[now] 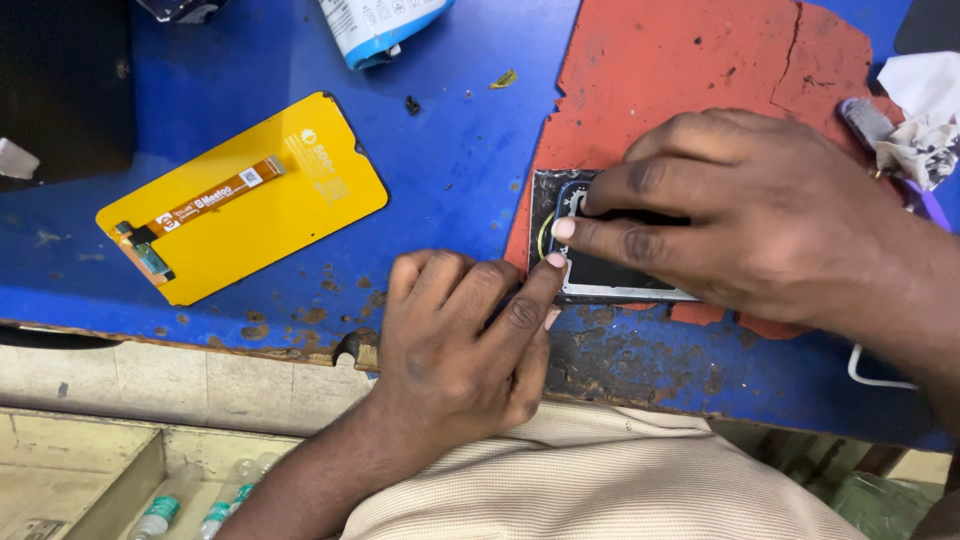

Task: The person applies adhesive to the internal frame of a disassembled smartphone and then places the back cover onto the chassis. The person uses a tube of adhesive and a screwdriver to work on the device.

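- Nearest the camera, I note my left hand [460, 345], curled into a loose fist at the bench edge, thumb tip pressed against the near corner of the opened phone [600, 268]; it grips nothing.
- Left of that hand, well apart: a yellow-backed replacement screen [245, 195], untouched.
- The phone lies on a red mat [690, 70], its screen not yet fitted, by my judgement.
- My right hand [760, 215] lies flat over the phone, fingers pressing down.
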